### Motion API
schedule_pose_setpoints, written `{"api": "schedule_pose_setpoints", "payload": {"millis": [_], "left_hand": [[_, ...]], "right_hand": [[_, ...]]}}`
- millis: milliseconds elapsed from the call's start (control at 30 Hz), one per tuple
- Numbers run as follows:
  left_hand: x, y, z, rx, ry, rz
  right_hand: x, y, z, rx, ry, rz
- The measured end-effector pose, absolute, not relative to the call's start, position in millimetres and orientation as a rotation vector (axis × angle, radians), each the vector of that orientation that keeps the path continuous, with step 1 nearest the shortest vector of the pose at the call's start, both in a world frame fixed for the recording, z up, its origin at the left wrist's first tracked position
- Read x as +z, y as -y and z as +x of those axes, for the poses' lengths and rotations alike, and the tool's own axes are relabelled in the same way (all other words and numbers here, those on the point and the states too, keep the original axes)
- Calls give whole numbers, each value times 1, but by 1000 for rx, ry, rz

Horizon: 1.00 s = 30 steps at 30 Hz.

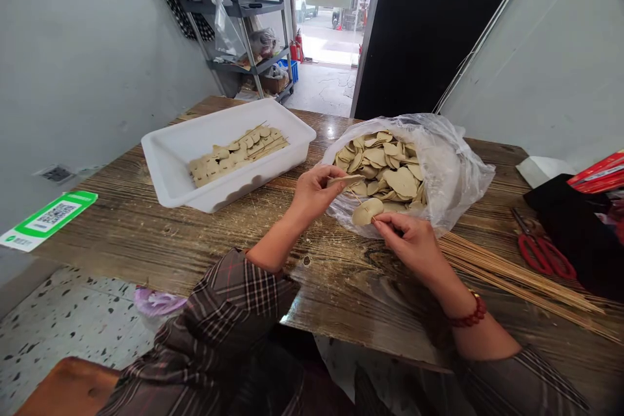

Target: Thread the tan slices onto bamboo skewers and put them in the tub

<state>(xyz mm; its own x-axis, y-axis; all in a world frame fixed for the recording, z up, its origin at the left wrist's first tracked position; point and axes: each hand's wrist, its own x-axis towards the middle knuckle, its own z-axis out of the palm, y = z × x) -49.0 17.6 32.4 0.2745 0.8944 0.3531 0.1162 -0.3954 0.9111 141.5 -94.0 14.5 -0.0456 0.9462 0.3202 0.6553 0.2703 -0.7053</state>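
My left hand (pixel 316 194) pinches a thin beige slice (pixel 347 180) at the near edge of the plastic bag. Close by on the right, my right hand (pixel 408 237) grips a thin wooden skewer (pixel 359 197) that runs through another round beige slice (pixel 365 212). The skewer's tip points up and left, under the slice in my left hand. Behind both hands lies the open clear plastic bag (pixel 451 156), full of loose beige slices (pixel 400 182). A bundle of bare skewers (pixel 511 276) rests on the table to the right of my right hand.
A white tub (pixel 229 194) holding several skewered slices (pixel 238 155) stands left on the wooden table (pixel 195 250). Red-handled scissors (pixel 543 253) and a black box (pixel 568 227) are at right. A green-and-white QR card (pixel 51 218) lies at the left edge. A grey trolley (pixel 238 10) stands beyond.
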Motion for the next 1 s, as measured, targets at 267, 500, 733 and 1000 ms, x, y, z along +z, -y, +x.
{"api": "schedule_pose_setpoints", "payload": {"millis": [267, 500, 733, 1000], "left_hand": [[39, -8, -43, 1155, -903, 1744], [36, -10, -44, 1141, -785, 1208], [36, -11, -46, 1075, -713, 946], [31, -13, -46, 1004, -658, 870]], "right_hand": [[13, 93, 141, 461, 1764, -1466], [13, 94, 140, 440, 1739, -1391], [10, 94, 142, 420, 1712, -1379], [8, 94, 142, 399, 1713, -1388]]}}
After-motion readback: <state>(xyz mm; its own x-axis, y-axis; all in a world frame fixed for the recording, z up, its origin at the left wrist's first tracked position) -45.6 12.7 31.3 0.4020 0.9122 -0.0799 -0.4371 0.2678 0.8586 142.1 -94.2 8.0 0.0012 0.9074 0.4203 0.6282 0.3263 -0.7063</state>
